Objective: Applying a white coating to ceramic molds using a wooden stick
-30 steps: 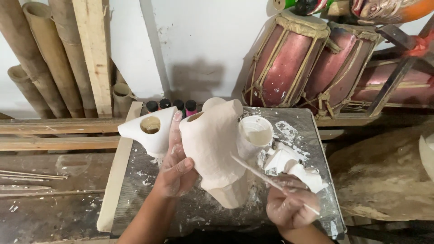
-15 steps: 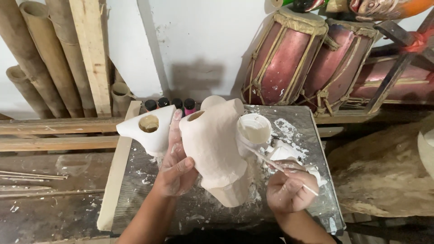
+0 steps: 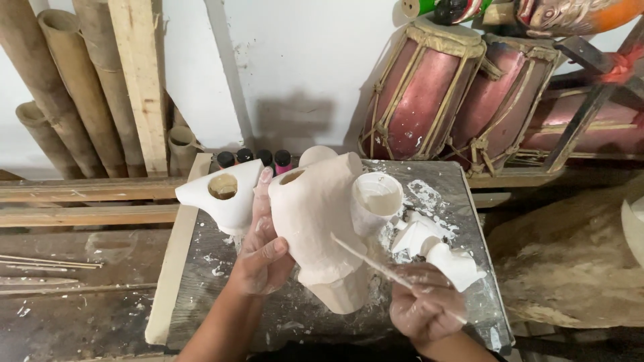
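Note:
My left hand [image 3: 263, 251] grips the left side of a pale, unpainted carved mask [image 3: 315, 221] and holds it upright over a paint-spattered table [image 3: 208, 275]. My right hand [image 3: 422, 310] is closed around a thin stick-like brush [image 3: 365, 258]; its far end touches the mask's right side. A white cup of white paint [image 3: 376, 201] stands just behind the mask on the right. Another white-painted carved piece with a round hole [image 3: 225, 194] rests to the left, behind my left hand.
Small white carved pieces [image 3: 436, 251] lie at the right of the table. Several small paint bottles [image 3: 255, 158] line its back edge. Bamboo poles [image 3: 60, 87] and planks lean at the left; red drums [image 3: 463, 94] stand at the back right. Thin sticks [image 3: 47, 263] lie on the floor.
My right hand has drawn the brush away from the paint cup and brought its tip against the mask's right side. My left hand keeps its hold on the mask.

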